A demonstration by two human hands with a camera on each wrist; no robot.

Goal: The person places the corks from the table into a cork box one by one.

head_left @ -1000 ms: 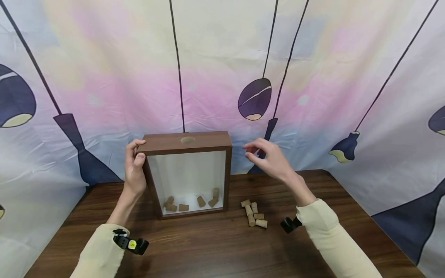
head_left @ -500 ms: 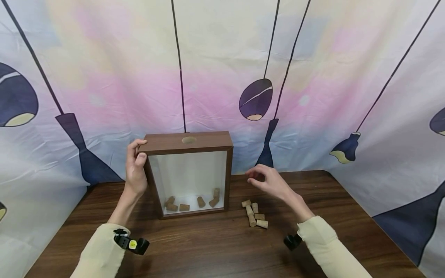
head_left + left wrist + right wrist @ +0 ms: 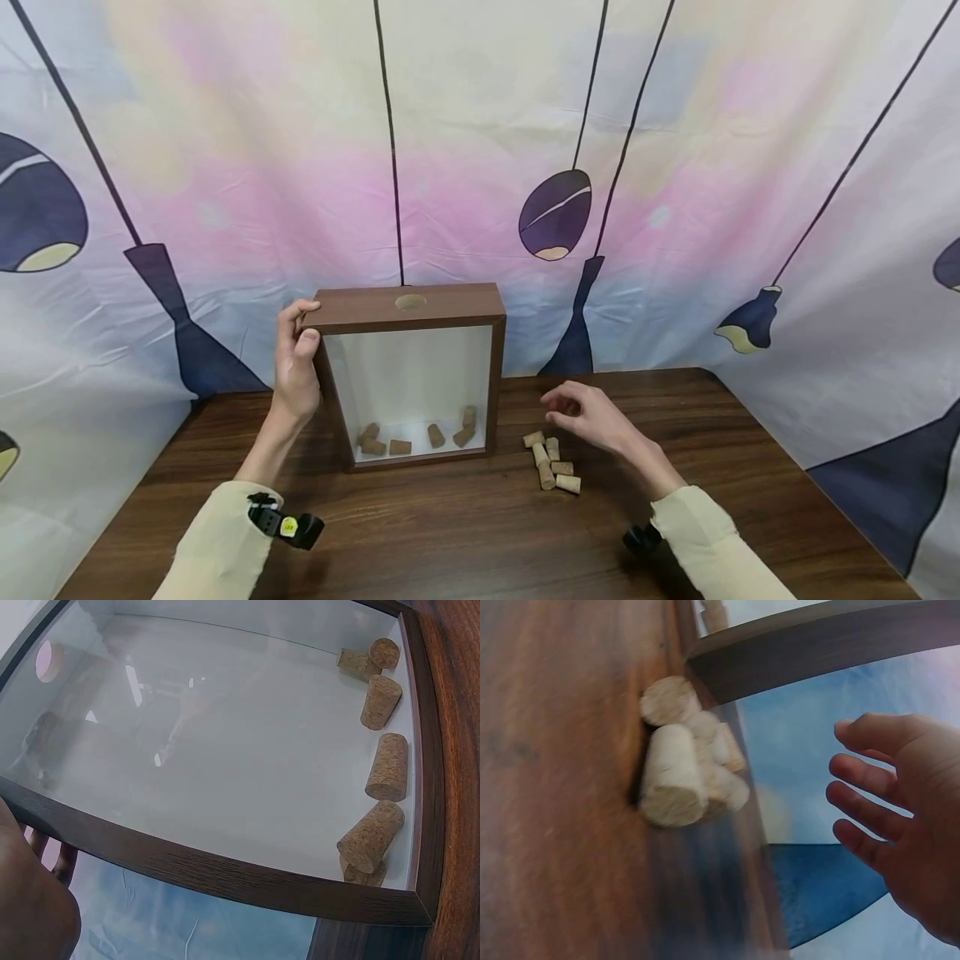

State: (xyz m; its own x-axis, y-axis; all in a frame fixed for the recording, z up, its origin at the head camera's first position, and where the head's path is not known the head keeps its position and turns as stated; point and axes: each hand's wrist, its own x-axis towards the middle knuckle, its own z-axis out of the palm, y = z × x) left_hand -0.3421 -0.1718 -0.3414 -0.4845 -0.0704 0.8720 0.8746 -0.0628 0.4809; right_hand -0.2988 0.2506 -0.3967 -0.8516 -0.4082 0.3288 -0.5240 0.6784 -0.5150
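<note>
A shallow brown wooden box (image 3: 457,304) with a clear front and a round hole (image 3: 410,302) in its top stands upright on the table. My left hand (image 3: 296,367) grips its upper left corner, thumb at the front edge and fingers behind. Several corks (image 3: 388,766) lie along the bottom inside, as the left wrist view shows. To the right of the box, a small pile of corks (image 3: 546,475) rests on the tabletop. Just above and behind that pile is my right hand (image 3: 596,417), fingers loosely bent and holding nothing; the right wrist view shows it apart from the corks (image 3: 673,776).
The dark wood table (image 3: 450,533) ends at a back edge close behind the box. A pastel curtain (image 3: 465,150) printed with hanging lamps surrounds it at the back and sides. Each wrist wears a small black camera (image 3: 300,530).
My right hand has come down from beside the box's top to just above the cork pile. My left hand and the box have stayed in place, and the corks look unchanged.
</note>
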